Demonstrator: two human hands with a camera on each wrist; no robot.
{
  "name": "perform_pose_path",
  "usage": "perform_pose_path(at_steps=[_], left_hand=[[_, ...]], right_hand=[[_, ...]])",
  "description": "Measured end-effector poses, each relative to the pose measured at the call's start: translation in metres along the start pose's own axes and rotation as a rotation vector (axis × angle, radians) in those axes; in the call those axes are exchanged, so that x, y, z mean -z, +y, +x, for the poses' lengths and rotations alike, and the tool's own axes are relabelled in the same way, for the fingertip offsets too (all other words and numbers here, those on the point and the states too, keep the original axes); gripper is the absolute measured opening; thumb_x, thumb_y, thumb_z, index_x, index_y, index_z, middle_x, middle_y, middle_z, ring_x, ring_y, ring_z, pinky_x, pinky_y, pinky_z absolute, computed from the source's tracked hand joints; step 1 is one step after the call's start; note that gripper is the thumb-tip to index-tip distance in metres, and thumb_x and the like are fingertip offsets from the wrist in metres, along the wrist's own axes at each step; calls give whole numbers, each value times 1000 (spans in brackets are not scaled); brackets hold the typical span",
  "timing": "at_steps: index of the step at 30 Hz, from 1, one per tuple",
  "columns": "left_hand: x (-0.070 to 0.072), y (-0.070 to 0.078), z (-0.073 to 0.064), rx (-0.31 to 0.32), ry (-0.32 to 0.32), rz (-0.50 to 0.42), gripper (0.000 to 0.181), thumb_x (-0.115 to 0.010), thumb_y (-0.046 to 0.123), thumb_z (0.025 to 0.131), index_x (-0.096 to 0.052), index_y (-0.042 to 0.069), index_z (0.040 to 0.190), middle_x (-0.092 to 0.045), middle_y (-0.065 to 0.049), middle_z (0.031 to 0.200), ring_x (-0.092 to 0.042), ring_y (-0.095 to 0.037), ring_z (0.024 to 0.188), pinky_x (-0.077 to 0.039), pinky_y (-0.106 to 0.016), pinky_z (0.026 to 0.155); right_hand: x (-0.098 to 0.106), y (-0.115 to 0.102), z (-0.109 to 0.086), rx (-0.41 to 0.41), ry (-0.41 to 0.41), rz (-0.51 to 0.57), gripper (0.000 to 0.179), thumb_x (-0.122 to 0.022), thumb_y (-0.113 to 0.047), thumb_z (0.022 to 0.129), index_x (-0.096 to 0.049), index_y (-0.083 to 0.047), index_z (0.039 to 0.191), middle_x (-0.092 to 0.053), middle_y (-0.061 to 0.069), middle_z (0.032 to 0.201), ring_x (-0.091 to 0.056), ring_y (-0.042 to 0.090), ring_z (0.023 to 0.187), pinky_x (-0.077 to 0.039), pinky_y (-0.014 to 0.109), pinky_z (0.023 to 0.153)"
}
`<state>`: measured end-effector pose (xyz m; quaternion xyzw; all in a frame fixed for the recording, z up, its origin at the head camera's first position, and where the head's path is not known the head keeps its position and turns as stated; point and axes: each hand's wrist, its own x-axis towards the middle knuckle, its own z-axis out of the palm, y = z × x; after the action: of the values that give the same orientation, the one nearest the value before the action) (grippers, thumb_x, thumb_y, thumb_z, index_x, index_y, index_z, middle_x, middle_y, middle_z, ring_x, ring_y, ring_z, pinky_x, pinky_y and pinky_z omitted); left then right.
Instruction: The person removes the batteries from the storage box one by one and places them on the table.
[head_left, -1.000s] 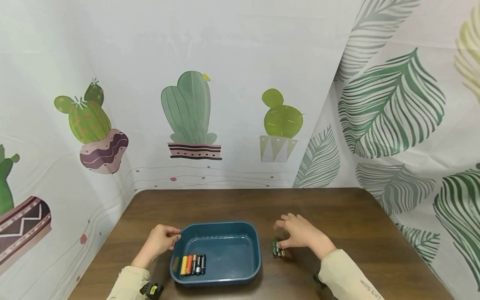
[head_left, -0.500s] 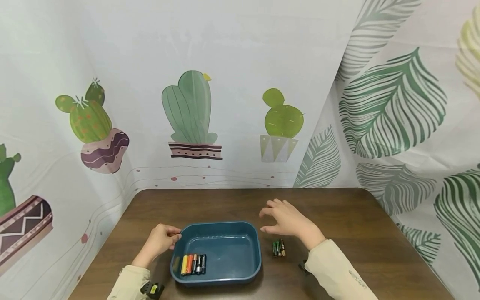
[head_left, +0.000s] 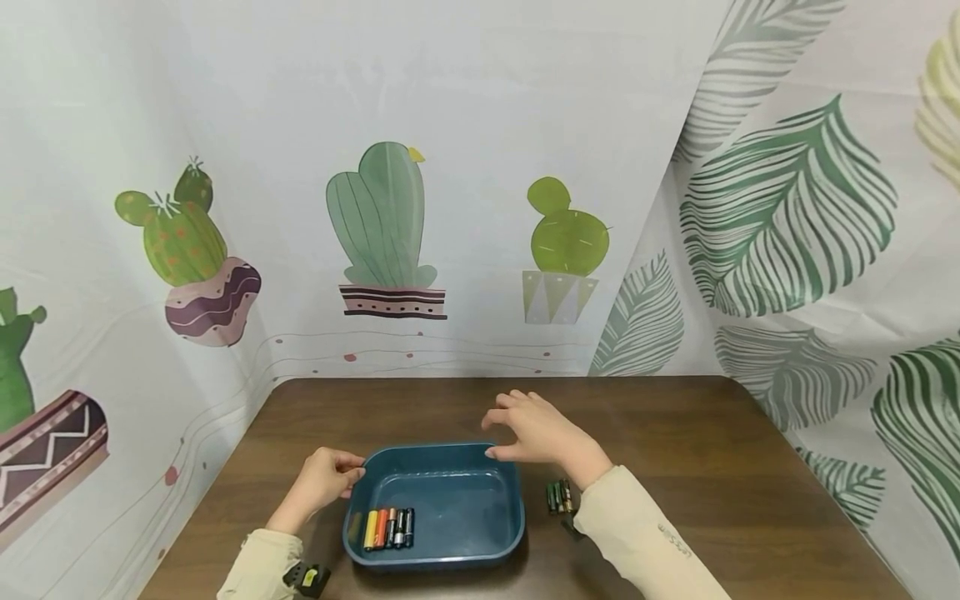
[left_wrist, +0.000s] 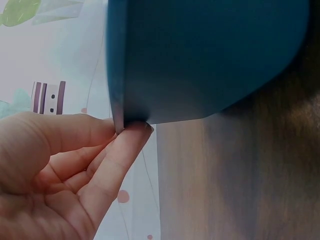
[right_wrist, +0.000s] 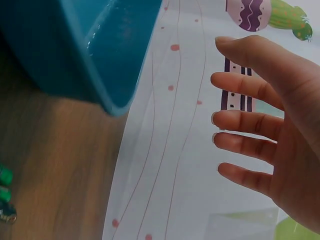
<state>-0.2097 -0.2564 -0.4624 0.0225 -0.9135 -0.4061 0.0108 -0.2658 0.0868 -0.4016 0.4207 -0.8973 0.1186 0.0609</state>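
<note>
A dark blue plastic tray (head_left: 435, 562) stands on the wooden table. Its upper left corner rim is pinched between thumb and fingers of my left hand (head_left: 321, 482); the left wrist view shows the grip on the tray wall (left_wrist: 200, 60) closely. Several batteries (head_left: 388, 529), yellow, orange and dark, lie side by side in the tray's lower left corner. My right hand (head_left: 536, 429) hovers over the tray's upper right corner, fingers spread and holding nothing, as the right wrist view of the hand (right_wrist: 280, 115) confirms. Small green and dark batteries (head_left: 558, 496) lie on the table right of the tray.
The brown table (head_left: 675, 467) extends behind and to the right of the tray. A cloth backdrop (head_left: 480, 208) printed with cacti and leaves hangs at the table's far edge. Dark straps (head_left: 307, 577) sit at the wrists.
My right hand has lifted away from the small green batteries and moved left to the tray's upper right corner. Those batteries stay on the table. The left hand keeps its pinch.
</note>
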Motion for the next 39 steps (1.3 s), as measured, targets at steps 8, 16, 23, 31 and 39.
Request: perform_pose_path(at_steps=[8, 16, 23, 31, 39], left_hand=[[0, 1, -1, 2, 2, 5, 13, -68, -3, 84, -71, -7, 96, -67, -9, 77, -63, -17, 58, -57, -31, 54], [1, 3, -2, -6, 5, 11, 13, -67, -3, 84, -71, -7, 96, -68, -11, 77, -63, -17, 58, -58, -32, 55], [1, 3, -2, -5, 4, 16, 13, -67, -4, 84, -71, -7, 95, -68, -11, 77, -62, -16, 58, -58, -34, 55], [2, 3, -2, -12, 2, 11, 12, -67, -3, 84, -71, -7, 95, -68, -10, 76, -63, -17, 57, -58, -35, 56], [0, 2, -1, -8, 0, 11, 13, -67, -3, 84, -71, -8, 95, -67, -9, 76, -62, -17, 57, -57, -33, 54]], right_hand=[[-2, -16, 17, 30, -37, -31, 30, -73, -42, 84, -69, -24, 108, -57, -5, 99, -52, 16, 97, -47, 40, 86], [-12, -31, 34, 65, -76, -59, 34, -71, -45, 84, -70, -23, 111, -60, -2, 102, -51, 15, 96, -47, 37, 87], [-18, -45, 44, 88, -99, -105, 34, -71, -47, 83, -69, -27, 111, -58, -6, 102, -52, 14, 100, -46, 40, 95], [-26, -57, 55, 119, -134, -149, 35, -71, -49, 83, -69, -29, 111, -58, -8, 101, -52, 12, 99, -46, 36, 92], [-39, -67, 64, 154, -166, -166, 36, -71, -51, 82, -70, -29, 111, -59, -10, 100, -50, 9, 94, -46, 30, 87]])
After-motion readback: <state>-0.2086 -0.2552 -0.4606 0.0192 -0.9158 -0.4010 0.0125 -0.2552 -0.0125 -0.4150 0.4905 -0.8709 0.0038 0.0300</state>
